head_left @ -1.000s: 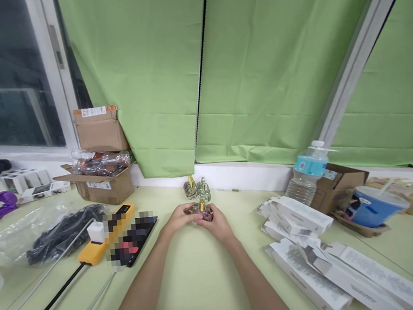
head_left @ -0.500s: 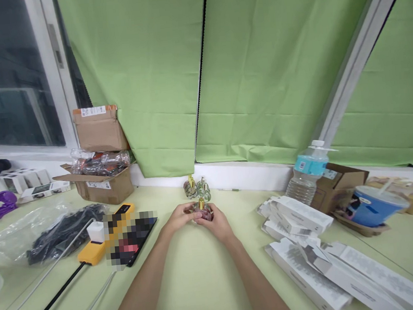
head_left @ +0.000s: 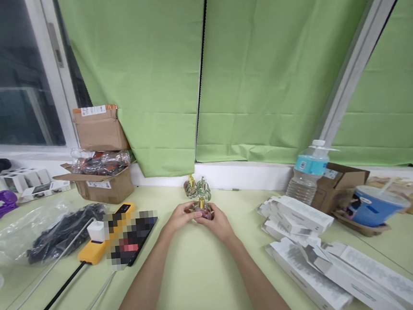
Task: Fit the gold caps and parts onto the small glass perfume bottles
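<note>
Both my hands meet at the middle of the pale green table [head_left: 199,281]. Together they hold a small glass perfume bottle [head_left: 204,211] with a gold sprayer top and pinkish contents. My left hand [head_left: 180,217] has its fingers curled round the bottle's left side. My right hand [head_left: 218,223] cups it from the right and below. Just behind them two more small glass bottles [head_left: 197,188] with gold tops stand near the white sill.
White flat cartons [head_left: 304,243] lie scattered at the right, beside a water bottle [head_left: 307,172], a brown box [head_left: 342,184] and a blue cup [head_left: 372,204]. At the left are a yellow power strip [head_left: 103,236], a phone [head_left: 136,238], bagged black cables [head_left: 59,230] and cardboard boxes [head_left: 100,157].
</note>
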`<state>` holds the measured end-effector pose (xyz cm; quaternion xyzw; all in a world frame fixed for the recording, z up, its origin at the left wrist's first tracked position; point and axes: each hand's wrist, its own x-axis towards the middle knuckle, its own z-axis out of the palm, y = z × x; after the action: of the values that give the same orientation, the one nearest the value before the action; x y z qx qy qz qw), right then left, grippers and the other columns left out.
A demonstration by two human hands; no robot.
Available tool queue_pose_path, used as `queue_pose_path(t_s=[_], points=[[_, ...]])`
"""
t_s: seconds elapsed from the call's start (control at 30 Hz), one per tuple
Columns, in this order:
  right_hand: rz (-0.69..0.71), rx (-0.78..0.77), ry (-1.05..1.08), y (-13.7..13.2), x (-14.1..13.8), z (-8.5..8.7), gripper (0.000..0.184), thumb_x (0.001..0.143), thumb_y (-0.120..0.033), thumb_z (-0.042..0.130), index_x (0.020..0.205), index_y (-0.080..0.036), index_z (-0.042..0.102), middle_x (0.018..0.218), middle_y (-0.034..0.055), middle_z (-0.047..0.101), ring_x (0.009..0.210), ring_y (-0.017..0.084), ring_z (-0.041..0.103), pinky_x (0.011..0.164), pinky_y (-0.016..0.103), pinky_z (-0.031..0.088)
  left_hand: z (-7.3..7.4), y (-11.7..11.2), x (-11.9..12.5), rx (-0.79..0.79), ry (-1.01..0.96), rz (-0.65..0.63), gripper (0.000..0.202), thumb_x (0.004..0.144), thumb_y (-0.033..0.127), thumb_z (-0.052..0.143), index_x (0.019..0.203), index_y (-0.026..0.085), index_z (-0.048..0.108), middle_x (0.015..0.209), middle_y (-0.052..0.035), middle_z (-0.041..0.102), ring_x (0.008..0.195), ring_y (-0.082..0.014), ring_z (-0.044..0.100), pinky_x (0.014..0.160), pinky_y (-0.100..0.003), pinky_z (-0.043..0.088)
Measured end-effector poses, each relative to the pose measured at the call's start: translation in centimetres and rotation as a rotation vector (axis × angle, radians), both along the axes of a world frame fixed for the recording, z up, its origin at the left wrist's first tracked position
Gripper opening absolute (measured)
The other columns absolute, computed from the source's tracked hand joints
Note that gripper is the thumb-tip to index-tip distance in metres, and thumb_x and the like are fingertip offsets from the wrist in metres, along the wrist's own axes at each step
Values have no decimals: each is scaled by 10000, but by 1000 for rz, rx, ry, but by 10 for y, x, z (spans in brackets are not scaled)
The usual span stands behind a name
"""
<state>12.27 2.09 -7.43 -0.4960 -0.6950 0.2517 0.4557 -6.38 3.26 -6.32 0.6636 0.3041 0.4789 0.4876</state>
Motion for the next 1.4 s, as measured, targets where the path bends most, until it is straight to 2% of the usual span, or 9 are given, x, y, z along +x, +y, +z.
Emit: queue_pose_path(t_s=[0.33,0.47,0.53,0.67,0.83,0.93,1.0,1.1,1.4], points=[[6,-5,16,-1,0,1,555,619,-470,785,1075,-207,610,930,30,693,781,211,631,708,319,491,0,0,0,1,20,34,602,669,403,819,1204,170,673,1125,-92,707,969,-239,645,855,-327,491],[11,-17,11,0,1,0,582,620,-499,791,1084,-204,602,922,29,684,777,207,627,715,321,492,-2,8,-6,-37,-28,202,522,696,467,777,1114,164,699,1092,-90,695,859,-195,642,810,-314,492],[13,-16,14,1,1,-1,595,617,-505,795,1091,-204,599,923,26,678,784,205,627,720,318,491,-6,14,-10,-55,-112,304,488,683,473,777,1053,165,697,1006,-72,692,767,-160,629,751,-294,492],[4,-13,26,3,1,-3,598,608,-499,800,1088,-201,603,922,26,676,792,203,628,726,313,488,-15,22,-13,-68,-241,417,450,553,341,855,921,158,672,790,-22,654,670,-127,598,643,-248,468],[8,-17,37,5,2,-5,604,605,-498,804,1090,-198,606,927,34,677,793,208,632,712,307,485,-20,22,-7,-72,-191,385,340,607,327,811,847,119,689,766,-56,686,566,-113,573,558,-245,449],[11,-15,29,5,2,-5,606,606,-498,805,1096,-202,607,925,31,676,796,209,631,719,312,487,-20,21,-5,-66,-140,349,324,715,416,722,840,119,693,628,-12,635,443,-96,500,474,-242,395],[7,-13,23,5,2,-5,602,605,-498,804,1092,-204,610,919,28,674,792,208,630,720,315,488,-20,22,-6,-39,-118,371,330,769,454,659,822,129,686,529,27,558,406,-93,459,444,-236,354],[6,-8,23,5,2,-5,591,607,-496,797,1089,-206,615,909,24,674,785,205,631,715,314,489,-19,22,-8,20,-71,419,303,786,442,644,790,140,674,475,48,502,420,-96,449,462,-230,343],[-1,-4,8,3,2,-3,590,614,-500,800,1091,-209,611,931,30,675,805,209,634,726,314,490,-14,17,-5,42,-30,393,278,781,417,649,795,140,669,521,28,534,470,-107,466,501,-236,368]])
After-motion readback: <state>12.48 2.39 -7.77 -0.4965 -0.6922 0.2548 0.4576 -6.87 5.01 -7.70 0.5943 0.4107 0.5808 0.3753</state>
